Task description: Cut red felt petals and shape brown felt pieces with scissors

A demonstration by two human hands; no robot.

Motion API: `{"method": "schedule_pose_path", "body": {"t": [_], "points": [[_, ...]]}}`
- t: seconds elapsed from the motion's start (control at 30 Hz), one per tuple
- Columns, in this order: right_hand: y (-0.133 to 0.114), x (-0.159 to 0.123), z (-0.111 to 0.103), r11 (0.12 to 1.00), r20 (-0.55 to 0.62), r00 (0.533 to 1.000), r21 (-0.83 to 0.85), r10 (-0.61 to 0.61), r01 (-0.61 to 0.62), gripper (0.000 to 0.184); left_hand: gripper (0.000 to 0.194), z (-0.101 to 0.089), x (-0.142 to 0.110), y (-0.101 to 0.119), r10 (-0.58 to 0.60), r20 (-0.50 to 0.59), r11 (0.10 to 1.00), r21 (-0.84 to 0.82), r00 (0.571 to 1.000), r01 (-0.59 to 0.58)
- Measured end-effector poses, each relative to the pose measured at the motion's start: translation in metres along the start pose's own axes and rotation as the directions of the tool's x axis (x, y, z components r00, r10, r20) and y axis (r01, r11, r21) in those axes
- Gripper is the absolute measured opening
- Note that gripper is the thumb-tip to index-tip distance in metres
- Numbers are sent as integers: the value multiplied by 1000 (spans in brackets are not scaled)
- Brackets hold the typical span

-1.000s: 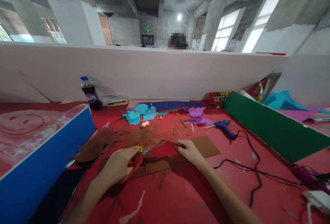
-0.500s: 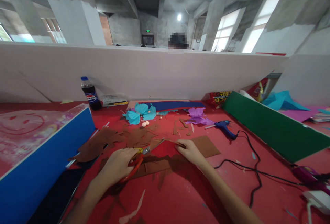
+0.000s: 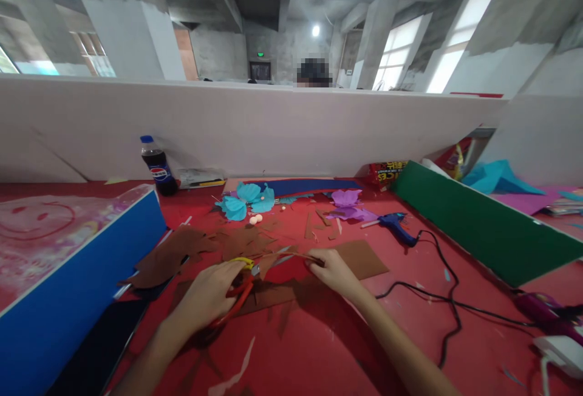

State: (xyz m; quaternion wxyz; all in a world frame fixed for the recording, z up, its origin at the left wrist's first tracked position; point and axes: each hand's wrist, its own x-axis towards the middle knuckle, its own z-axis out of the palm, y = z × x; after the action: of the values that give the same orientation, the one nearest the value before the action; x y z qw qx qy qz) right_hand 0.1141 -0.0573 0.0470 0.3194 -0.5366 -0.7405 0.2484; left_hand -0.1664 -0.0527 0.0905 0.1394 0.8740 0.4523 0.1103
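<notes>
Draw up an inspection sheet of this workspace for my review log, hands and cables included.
Surface: red table, scattered with scraps and small pieces.
Job's things: scissors with red and yellow handles; a thin brown piece near their blades.
Clutter: brown scraps, blue petal-like pieces, purple pieces, a cola bottle with its cap on.
Hands: left hand grips the scissors; right hand pinches the brown piece.
Cables: black cable from the blue glue gun, looped on the right; white cable at lower right.
Surroundings: white partition behind; a person's head, pixelated, beyond it.
</notes>
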Motion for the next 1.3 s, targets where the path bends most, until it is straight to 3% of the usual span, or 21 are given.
{"method": "schedule_pose_path", "body": {"t": [0.47,1.03,1.3], "points": [[3,-1,1,1000,4,1000,-7,-7,7,12,38,3,1,-1,15,1,999,28,1000,-15],[3,-2,-1,996,3,1000,-84,-23,23,16,32,-5,1,1,-5,105,996,93,994,-5],[2,-1,-4,997,0,1000,-72,-14,14,16,34,-4,1,-1,26,77,997,77,997,-31]]}}
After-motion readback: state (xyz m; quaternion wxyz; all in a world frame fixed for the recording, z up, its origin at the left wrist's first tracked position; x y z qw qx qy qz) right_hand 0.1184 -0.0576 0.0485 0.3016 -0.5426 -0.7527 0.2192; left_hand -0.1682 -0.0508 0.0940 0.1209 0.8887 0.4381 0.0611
